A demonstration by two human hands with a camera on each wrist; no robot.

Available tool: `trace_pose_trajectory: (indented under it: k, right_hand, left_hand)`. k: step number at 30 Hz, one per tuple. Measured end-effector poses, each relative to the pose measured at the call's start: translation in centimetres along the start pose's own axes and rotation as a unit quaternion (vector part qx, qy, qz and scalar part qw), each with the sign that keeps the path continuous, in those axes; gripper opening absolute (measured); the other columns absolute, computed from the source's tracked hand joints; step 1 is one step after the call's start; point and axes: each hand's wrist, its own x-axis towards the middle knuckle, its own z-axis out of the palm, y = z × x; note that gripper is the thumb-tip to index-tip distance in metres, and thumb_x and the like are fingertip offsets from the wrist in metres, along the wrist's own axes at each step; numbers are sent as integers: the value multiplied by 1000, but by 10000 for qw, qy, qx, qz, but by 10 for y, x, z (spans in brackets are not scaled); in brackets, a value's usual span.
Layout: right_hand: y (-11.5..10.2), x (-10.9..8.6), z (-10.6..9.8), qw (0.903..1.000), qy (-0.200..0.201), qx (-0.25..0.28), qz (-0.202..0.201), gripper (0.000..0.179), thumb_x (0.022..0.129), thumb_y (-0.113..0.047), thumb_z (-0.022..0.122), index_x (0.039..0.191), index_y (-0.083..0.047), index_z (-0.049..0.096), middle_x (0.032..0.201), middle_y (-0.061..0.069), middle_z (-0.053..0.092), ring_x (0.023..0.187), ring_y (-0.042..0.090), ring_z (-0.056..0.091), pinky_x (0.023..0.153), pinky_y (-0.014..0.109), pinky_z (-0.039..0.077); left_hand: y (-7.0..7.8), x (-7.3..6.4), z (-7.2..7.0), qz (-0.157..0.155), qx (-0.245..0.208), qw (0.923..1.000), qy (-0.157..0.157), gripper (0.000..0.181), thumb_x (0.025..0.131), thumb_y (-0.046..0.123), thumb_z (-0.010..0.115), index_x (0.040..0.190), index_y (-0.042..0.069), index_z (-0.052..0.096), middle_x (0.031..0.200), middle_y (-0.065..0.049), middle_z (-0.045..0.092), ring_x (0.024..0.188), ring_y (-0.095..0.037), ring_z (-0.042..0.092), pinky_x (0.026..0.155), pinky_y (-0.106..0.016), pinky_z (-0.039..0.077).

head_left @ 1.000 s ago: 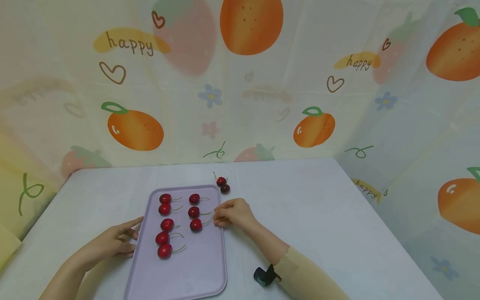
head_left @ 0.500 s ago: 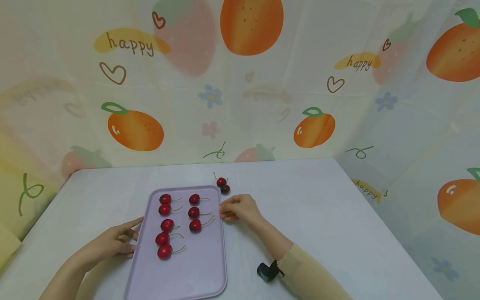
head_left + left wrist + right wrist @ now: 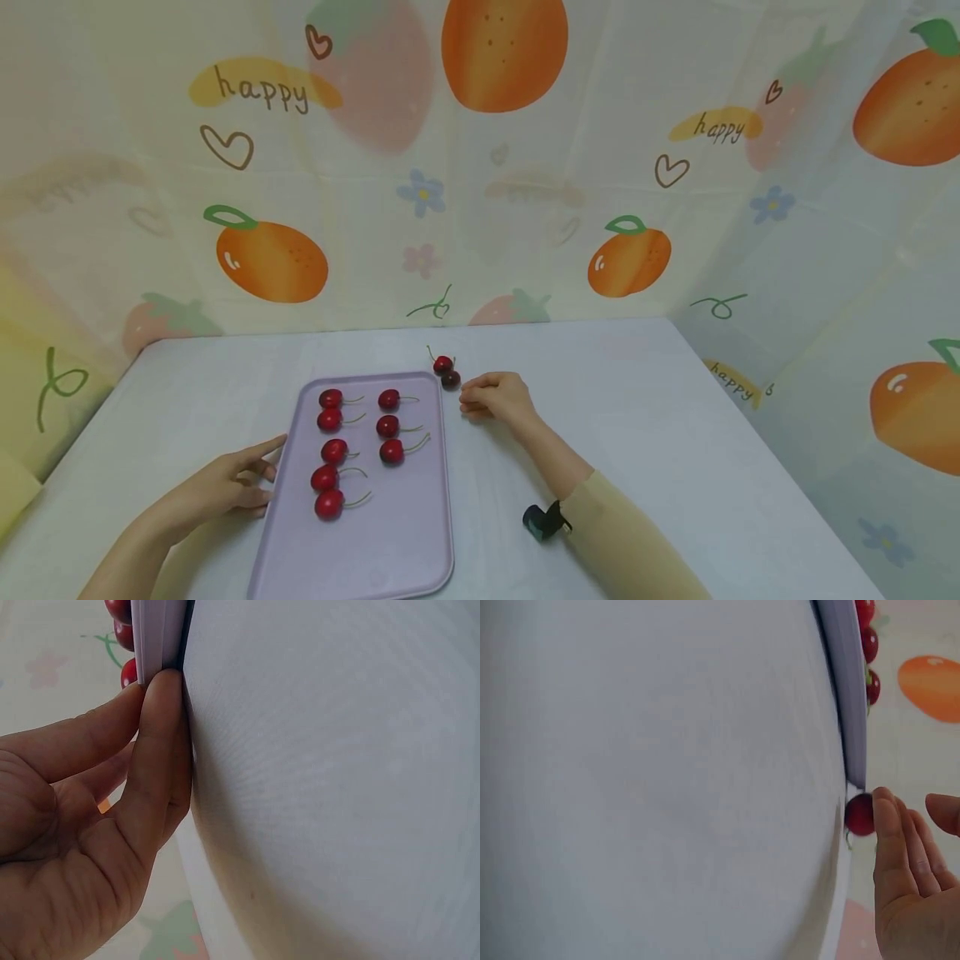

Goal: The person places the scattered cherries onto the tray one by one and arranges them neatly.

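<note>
A lilac tray [image 3: 390, 550] lies on the table with red stemmed cherries in two columns. The left column, with a cherry [image 3: 328, 503] at its near end, is longer than the right, which ends in another cherry [image 3: 392, 452]. My left hand [image 3: 221, 487] touches the tray's left edge with its fingertips, seen close in the left wrist view. Beyond the tray's far right corner, a red cherry [image 3: 442, 365] and a darker cherry [image 3: 450, 380] lie together on the table. My right hand [image 3: 501, 400] is just right of the darker one, thumb apart from the fingers [image 3: 889, 832], holding nothing.
The white table [image 3: 637, 467] extends to both sides of the tray. Behind it hangs a fruit-printed cloth [image 3: 510, 233], which also covers the right side. A black wrist camera [image 3: 543, 521] sits at the right cuff.
My right hand has drawn away from the tray's right edge, moving up and right to beside the two loose cherries. The left hand and the tray have stayed in place.
</note>
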Motion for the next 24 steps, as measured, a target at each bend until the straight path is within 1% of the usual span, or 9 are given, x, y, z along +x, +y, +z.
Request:
trace_pose_trajectory:
  k: [4, 8, 14, 19, 22, 24]
  right_hand:
    - [0, 11, -7, 9998, 148, 97, -47, 21, 85, -3, 69, 102, 9, 71, 92, 19, 76, 70, 12, 72, 72, 30, 62]
    - [2, 21, -12, 9996, 213, 104, -137, 23, 85, -2, 68, 105, 9, 71, 99, 18, 75, 73, 10, 72, 76, 28, 62]
    - [0, 31, -18, 9997, 175, -33, -186, 28, 86, -2, 67, 112, 8, 69, 112, 21, 72, 79, 7, 70, 81, 28, 61]
    - [0, 41, -21, 9998, 88, -131, -154, 32, 88, -2, 65, 118, 9, 66, 120, 24, 69, 88, 10, 70, 88, 29, 60]
    - [-2, 45, -21, 9991, 52, -349, -225, 32, 89, -3, 65, 120, 7, 67, 123, 23, 68, 97, 13, 70, 89, 26, 58]
    - [-3, 47, -19, 9976, -28, -593, -352, 33, 89, -3, 64, 121, 5, 67, 125, 22, 67, 104, 18, 69, 89, 25, 57]
  left_hand:
    - [0, 0, 1, 54, -27, 10000, -22, 79, 87, 1, 61, 153, -8, 17, 109, -16, 52, 85, -10, 58, 71, -20, 57]
    - [0, 0, 1, 90, -20, 10000, -37, 79, 87, 2, 61, 152, -9, 18, 110, -17, 51, 85, -11, 59, 71, -20, 58]
    - [-1, 1, 2, 205, -99, 9997, -88, 80, 86, 0, 61, 152, -10, 17, 109, -18, 51, 84, -9, 59, 71, -21, 58]
    - [-1, 1, 1, 114, -49, 9999, -53, 79, 87, 1, 61, 152, -9, 18, 110, -17, 51, 84, -10, 59, 71, -21, 58]
    - [-1, 1, 0, 44, 3, 10000, -3, 79, 87, 1, 61, 153, -8, 18, 110, -17, 52, 85, -11, 59, 70, -21, 57]
    - [-1, 1, 0, 14, 27, 10000, 24, 79, 87, 1, 61, 153, -7, 18, 111, -17, 52, 85, -11, 59, 70, -21, 57]
